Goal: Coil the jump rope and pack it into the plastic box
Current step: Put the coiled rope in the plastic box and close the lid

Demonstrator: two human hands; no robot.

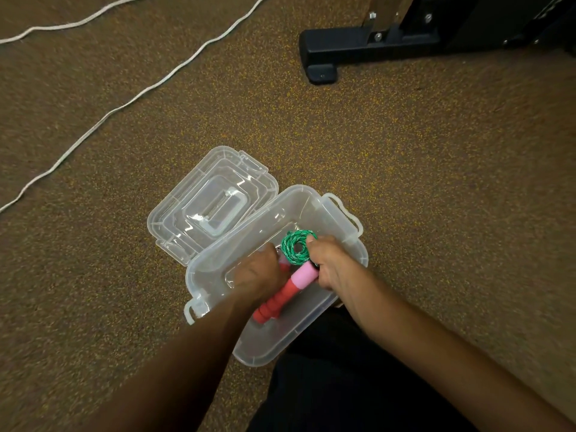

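Setting: a speckled brown carpeted floor (405, 157), seen from above by a head-worn camera
Box: a clear, rectangular plastic box (314, 210) with rounded corners and side latches, resting on the floor just in front of the person's dark-clothed legs (336, 375)
Lid: a clear plastic lid (199, 201) with a moulded handle recess, swung fully open and lying flat on the floor along the box's far-left edge
Jump rope: a green braided jump rope (296, 246) wound into a small tight coil, held low inside the box over its far half
Handles: two red ribbed handles with pink end caps (282, 296), lying side by side and slanting from the coil toward the box's near wall; one is largely hidden under the left hand
Left hand: the left hand (258, 274) reaches into the box from the near-left, its grip closed over the handles near where they meet the coil
Right hand: the right hand (330, 263) reaches in from the near-right, its grip closed on the pink cap and the coil's edge, thumb pressing the top of the coil
Background, left: a thin white cord (137, 96) running in loose curves across the floor, well apart from the box
Background, right: the black base of a piece of equipment (358, 46) with visible bolts, standing at the far right
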